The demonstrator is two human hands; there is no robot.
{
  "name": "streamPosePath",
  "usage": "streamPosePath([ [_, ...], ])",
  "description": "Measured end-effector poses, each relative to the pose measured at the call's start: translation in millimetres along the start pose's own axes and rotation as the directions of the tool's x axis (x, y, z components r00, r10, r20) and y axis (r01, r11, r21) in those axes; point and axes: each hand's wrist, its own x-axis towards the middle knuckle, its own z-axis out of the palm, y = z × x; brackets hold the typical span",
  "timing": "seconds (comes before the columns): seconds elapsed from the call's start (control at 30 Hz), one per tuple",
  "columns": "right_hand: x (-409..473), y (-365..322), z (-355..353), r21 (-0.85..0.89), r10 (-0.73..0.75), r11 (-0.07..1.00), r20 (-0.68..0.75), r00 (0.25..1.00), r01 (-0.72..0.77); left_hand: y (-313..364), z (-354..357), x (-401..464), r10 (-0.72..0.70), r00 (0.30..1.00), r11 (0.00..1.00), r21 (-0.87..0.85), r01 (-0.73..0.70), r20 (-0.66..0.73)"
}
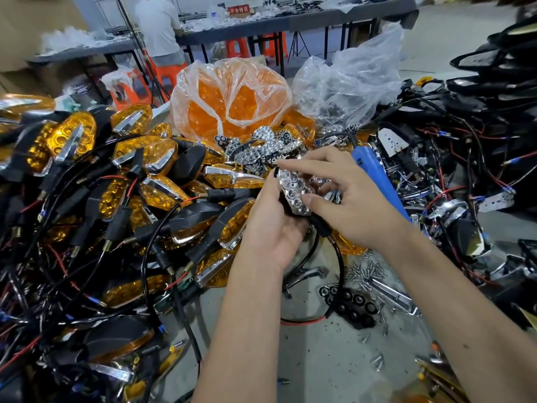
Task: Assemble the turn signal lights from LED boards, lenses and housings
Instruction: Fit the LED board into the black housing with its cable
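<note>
Forearms enter from the bottom edge, both bare, meeting over the middle of the table [313, 362]. Left hand [270, 228] cupped palm-up, fingers curled round a black housing [293, 209] from below; its stalk and black cable [340, 257] hang down off the heel of the hand toward the table. Right hand [348, 199] comes over the top, fingers bent, index fingertip and thumb pinching a chrome reflector [293, 191] with honeycomb cups, seated in the housing. Long axis of the reflector runs from upper left to lower right, cups facing up toward the camera.

Left of the hands: heap of finished signals [122, 181], amber lenses with chrome trim on black stalks, wires tangled through. Behind the hands: loose chrome reflectors in a pile [261, 149], then a clear bag of amber lenses [229, 103] and a second clear bag [348, 82], contents hard to make out. Blue-handled tool [377, 175] lies just right of the right hand, partly hidden by it. Small screws [366, 271] scattered on the table below the right wrist; a black honeycomb part [348, 306] lies near them. Right side: mass of black housings and wiring [465, 158].

Far table: red sign [238, 9] with white characters, reading 不合格; a last character is too small to read. A person in a pale shirt [158, 27] sits there, back turned.
</note>
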Motion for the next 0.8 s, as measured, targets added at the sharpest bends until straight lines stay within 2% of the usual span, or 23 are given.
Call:
streamPosePath([
  [0.1, -1, -1, 1, 0.069, 0.007, 0.998, -0.050, 0.999, -0.003, -3, 1, 2, -0.027, 0.999, 1.000, -0.004, 0.027, -0.041],
  [0.2, -1, 1, 3, 0.060, 0.014, 0.998, -0.088, 0.996, -0.009, -4, 2, 2, -0.025, 1.000, 0.999, -0.038, 0.025, -0.001],
  [0.3, 0, 1, 6, 0.138, 0.026, 0.990, -0.137, 0.990, -0.007, -4, 3, 3, 0.039, 0.998, 0.996, -0.087, -0.035, 0.046],
  [0.37, 0, 3, 8, 0.230, 0.090, 0.972, -0.170, 0.981, -0.050, -3, 6, 2, 0.088, 0.995, 0.988, -0.129, -0.080, 0.055],
  [0.53, 4, 6, 9, 0.345, 0.197, 0.921, -0.013, 0.980, -0.181, -3, 9, 0, 0.187, 0.980, 0.972, -0.160, -0.174, 0.071],
  [0.67, 3, 6, 5, 0.404, 0.220, 0.894, -0.013, 0.975, -0.196, -4, 12, -7, 0.206, 0.971, 0.977, -0.084, -0.197, 0.120],
  [0.8, 2, 6, 4, 0.431, 0.237, 0.878, -0.012, 0.971, -0.209, -5, 11, -9, 0.218, 0.962, 0.972, -0.125, -0.199, 0.164],
])
